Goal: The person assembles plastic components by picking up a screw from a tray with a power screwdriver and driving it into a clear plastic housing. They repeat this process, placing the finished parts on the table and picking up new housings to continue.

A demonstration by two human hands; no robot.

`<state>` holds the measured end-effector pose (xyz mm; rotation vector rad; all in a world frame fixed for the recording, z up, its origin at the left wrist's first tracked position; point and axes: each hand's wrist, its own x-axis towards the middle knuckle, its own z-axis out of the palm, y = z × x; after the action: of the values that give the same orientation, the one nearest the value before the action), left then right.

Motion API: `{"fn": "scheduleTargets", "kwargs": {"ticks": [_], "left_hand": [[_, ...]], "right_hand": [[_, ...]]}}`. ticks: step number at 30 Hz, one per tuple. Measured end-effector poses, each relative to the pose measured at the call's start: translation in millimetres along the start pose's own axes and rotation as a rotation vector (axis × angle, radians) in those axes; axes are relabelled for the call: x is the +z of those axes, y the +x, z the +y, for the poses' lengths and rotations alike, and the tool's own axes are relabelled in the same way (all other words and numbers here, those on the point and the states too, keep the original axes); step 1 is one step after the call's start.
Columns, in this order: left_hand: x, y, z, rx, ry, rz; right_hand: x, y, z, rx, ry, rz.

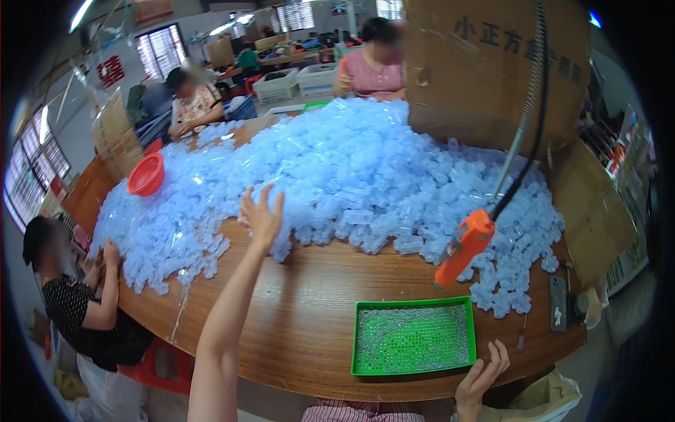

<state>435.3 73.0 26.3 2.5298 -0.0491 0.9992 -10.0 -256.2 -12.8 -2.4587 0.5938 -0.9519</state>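
A big heap of small translucent pale-blue plastic pieces (337, 169) covers much of the wooden table (309, 309). My left hand (260, 216) is stretched out at the heap's near edge, fingers spread and nothing visible in it. Close to me lies a shallow green tray (415, 372) with a perforated bottom, and many tiny grey metallic bits are scattered over it. Beside its near right corner is my right hand (481, 376), open with fingers extended; whether the thumb touches the rim I cannot tell. Above the tray, an orange electric screwdriver (467, 246) hangs tilted from a coiled spring and black cable.
A red plastic bowl (146, 176) rests tilted on the heap's left side. A large cardboard box (485, 84) stands behind at right. A dark phone (558, 304) lies near the right edge. Co-workers sit at left (91, 295), far left (193, 102) and across (376, 67).
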Motion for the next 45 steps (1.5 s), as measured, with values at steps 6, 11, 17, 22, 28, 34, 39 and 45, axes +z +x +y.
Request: {"fn": "scheduleTargets", "kwargs": {"ticks": [6, 11, 17, 22, 28, 34, 39, 45], "left_hand": [[30.5, 9.2, -24.3, 0.091, -0.138, -0.254], [-4.7, -28.5, 17.6, 0.255, -0.257, -0.256], [-36.9, -88.5, 48.6, 0.47, -0.078, -0.438], [-73.5, -119.1, 72.1, 0.573, -0.321, -0.595], [-99.8, -132.9, 10.5, 0.81, 0.231, -0.379], [-83.7, -138.9, -16.2, 0.343, 0.006, -0.566], [-75.5, -136.7, -10.2, 0.416, -0.112, -0.629], [-78.5, -132.8, -10.2, 0.428, -0.18, -0.591]], "right_hand": [[4.3, 8.6, 3.3, 0.003, 0.05, 0.112], [0.2, 19.1, 4.1, -0.017, 0.161, 0.052], [15.1, 109.9, 2.3, -0.12, 0.241, 0.043], [94.3, 226.0, 14.3, -0.298, 0.095, -0.065], [192.5, 344.3, -1.6, -0.406, 0.21, -0.243], [224.5, 392.9, -45.6, -0.223, 0.004, -0.313], [251.6, 374.7, -75.6, -0.068, -0.109, -0.437], [246.3, 332.1, -99.1, -0.242, 0.004, -0.427]]}}
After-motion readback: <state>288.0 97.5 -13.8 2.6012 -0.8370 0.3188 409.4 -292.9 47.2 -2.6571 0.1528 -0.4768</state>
